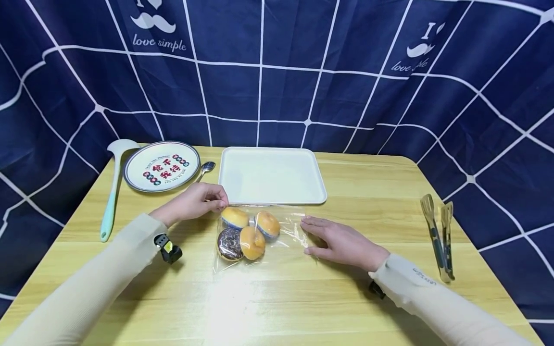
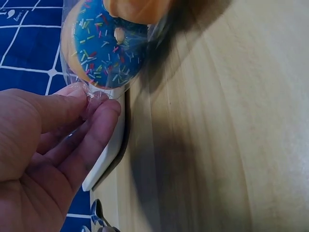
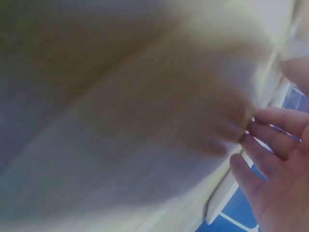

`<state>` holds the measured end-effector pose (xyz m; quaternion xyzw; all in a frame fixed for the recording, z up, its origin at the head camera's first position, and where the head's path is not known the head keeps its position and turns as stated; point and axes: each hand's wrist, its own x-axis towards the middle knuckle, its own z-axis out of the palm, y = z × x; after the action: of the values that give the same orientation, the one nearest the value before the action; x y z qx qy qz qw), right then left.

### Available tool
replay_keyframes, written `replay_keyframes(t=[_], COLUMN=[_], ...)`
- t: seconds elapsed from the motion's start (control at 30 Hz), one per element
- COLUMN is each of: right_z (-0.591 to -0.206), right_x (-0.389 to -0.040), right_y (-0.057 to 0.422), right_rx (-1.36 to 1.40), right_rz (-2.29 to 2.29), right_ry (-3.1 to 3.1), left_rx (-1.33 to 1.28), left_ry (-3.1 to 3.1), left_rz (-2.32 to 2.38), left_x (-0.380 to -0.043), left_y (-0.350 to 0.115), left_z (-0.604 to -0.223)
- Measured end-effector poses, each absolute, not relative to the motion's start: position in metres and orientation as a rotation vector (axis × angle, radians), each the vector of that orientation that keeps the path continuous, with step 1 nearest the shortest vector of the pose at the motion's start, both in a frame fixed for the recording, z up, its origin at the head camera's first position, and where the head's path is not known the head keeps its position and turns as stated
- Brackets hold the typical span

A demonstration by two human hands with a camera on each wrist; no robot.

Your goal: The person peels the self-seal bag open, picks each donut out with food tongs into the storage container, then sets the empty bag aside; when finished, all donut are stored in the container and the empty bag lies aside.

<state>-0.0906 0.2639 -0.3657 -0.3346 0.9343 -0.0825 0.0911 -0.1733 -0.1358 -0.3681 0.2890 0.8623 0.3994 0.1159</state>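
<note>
A clear plastic bag (image 1: pixel 285 240) with several toy donuts lies on the wooden table in the head view. Among them are a dark chocolate-topped donut (image 1: pixel 229 245) and a golden-brown one (image 1: pixel 252 243); blue icing with coloured sprinkles shows on a donut (image 2: pixel 106 53) in the left wrist view. My left hand (image 1: pixel 195 202) pinches the bag's upper left corner between thumb and fingers. At the bag's right end, my right hand (image 1: pixel 342 242) lies with its fingers extended, touching the plastic; the right wrist view is blurred.
Behind the bag lies a white tray (image 1: pixel 270 175). To the left are a printed plate (image 1: pixel 177 161), a metal spoon (image 1: pixel 208 166) and a ladle (image 1: pixel 113 192) with a mint handle. Tongs (image 1: pixel 437 235) lie at the right edge. A blue checked cloth (image 1: pixel 285 91) hangs around the table.
</note>
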Motion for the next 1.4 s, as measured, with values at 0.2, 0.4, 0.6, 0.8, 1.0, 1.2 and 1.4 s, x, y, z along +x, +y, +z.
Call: replay_keyframes(t=[0.2, 0.4, 0.6, 0.8, 1.0, 1.2, 1.4], right_z=[-0.357, -0.357, -0.362, -0.355, -0.336, -0.337, -0.334], right_x=[-0.094, -0.092, -0.088, -0.087, -0.085, -0.080, -0.077], right_y=[0.268, 0.279, 0.293, 0.322, 0.374, 0.432, 0.461], right_rx=[-0.942, -0.976, -0.919, -0.822, -0.504, -0.090, 0.313], right_rz=[-0.363, -0.502, -0.630, -0.639, -0.613, -0.423, -0.187], right_ry=[2.697, 2.662, 2.677, 2.827, 3.080, 3.238, 3.042], left_rx=[0.831, 0.834, 0.844, 0.832, 0.817, 0.822, 0.812], left_ry=[2.538, 2.589, 2.629, 2.653, 2.672, 2.681, 2.659], left_rz=[1.157, 1.112, 1.068, 1.055, 1.053, 1.043, 1.078], left_x=[-0.173, -0.173, -0.173, -0.174, -0.174, -0.175, -0.173], left_y=[-0.135, -0.136, -0.138, -0.138, -0.133, -0.135, -0.136], left_z=[-0.369, -0.370, -0.372, -0.375, -0.374, -0.373, -0.373])
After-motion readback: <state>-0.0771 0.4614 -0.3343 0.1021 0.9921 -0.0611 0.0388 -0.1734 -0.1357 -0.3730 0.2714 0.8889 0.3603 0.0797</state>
